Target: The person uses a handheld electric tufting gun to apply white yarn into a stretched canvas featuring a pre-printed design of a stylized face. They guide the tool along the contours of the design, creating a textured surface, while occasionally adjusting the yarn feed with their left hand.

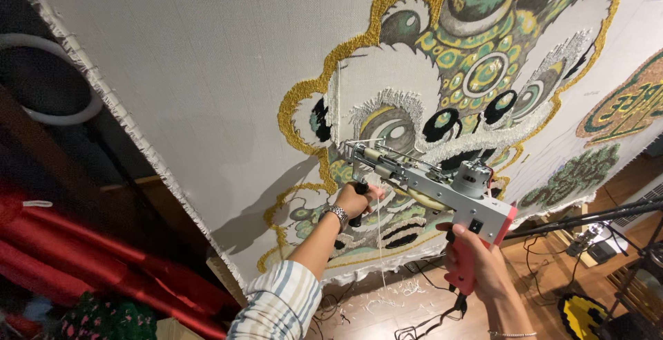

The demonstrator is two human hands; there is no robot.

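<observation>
Striped sleeve (276, 305) first, then the left hand (357, 198) with its wristwatch (337, 213), clenched round the black front handle (360, 200) to steady the tufting gun (431, 186); right hand (476, 260) wraps the red pistol grip (464, 265), probably for the trigger; needle end presses into the stretched backing cloth (207, 70) beside a gold-outlined lion design (476, 57), white yarn (378, 236) trailing down
</observation>
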